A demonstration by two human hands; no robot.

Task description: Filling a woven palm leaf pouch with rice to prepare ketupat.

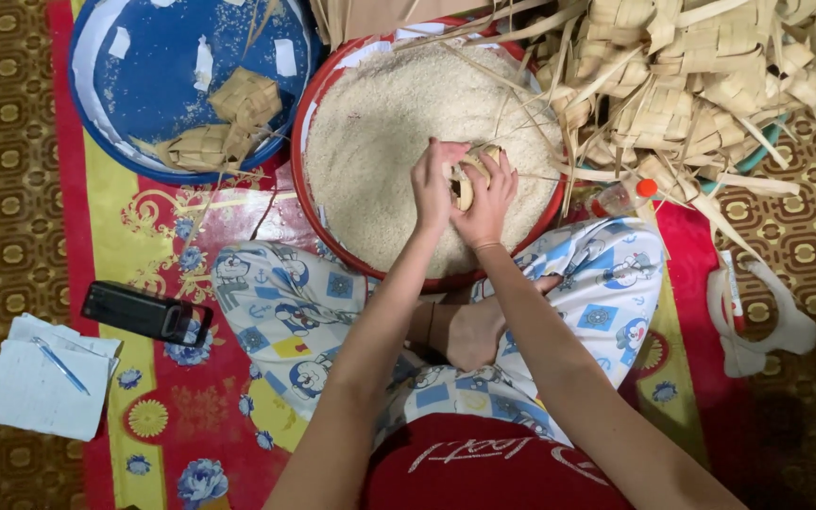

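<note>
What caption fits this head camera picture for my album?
Both hands, left hand and right hand, hold a woven leaf pouch over a red basin of rice.

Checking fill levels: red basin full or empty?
Nearly full: the red basin holds rice close to its rim, both hands over it.

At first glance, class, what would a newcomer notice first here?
Both hands, left hand and right hand, hold a woven leaf pouch over the red basin of rice at centre. A heap of woven pouches fills the top right; the blue basin sits top left.
</note>
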